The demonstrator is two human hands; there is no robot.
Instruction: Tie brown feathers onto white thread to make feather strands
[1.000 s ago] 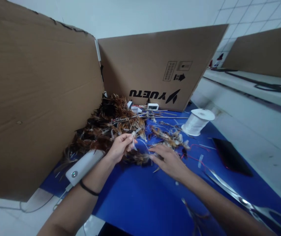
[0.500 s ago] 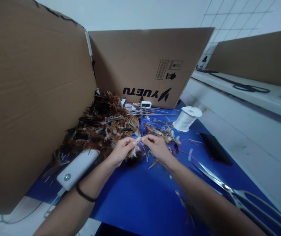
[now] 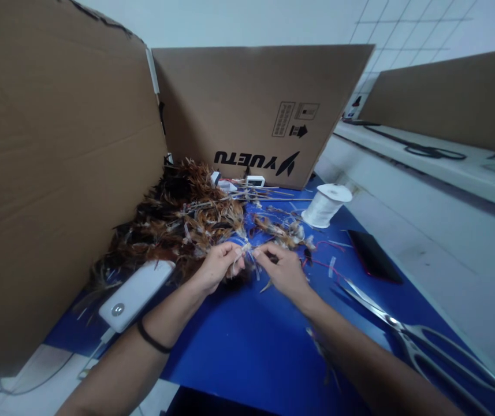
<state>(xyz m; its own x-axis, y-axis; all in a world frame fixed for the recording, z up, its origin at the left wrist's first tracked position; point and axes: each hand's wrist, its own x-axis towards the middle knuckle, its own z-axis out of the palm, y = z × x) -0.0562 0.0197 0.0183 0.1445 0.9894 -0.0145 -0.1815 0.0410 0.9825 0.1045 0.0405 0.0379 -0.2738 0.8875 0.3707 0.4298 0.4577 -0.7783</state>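
Note:
My left hand point(image 3: 221, 264) is closed in a pinch on a small bundle of feathers point(image 3: 246, 247), with a pale ribbon-like strip hanging from it. Just to its right, my right hand point(image 3: 281, 267) pinches with thumb and forefinger beside the bundle; what lies between those fingertips is too small to make out. A large heap of brown and black feathers point(image 3: 186, 225) spreads behind and left of my left hand. Smaller loose feathers point(image 3: 284, 231) lie beyond my right hand. A spool of white ribbon point(image 3: 326, 206) stands upright at the back right.
Metal scissors point(image 3: 392, 323) lie partly open at the right, near a dark phone-like slab point(image 3: 375, 256). A white power bank point(image 3: 137, 294) with a cable rests at the left. Cardboard panels point(image 3: 256, 104) wall the blue table point(image 3: 225, 346) at back and left.
My right hand has drawn slightly away from the bundle, to the right and down. My left hand keeps its pinch. The view has shifted a little.

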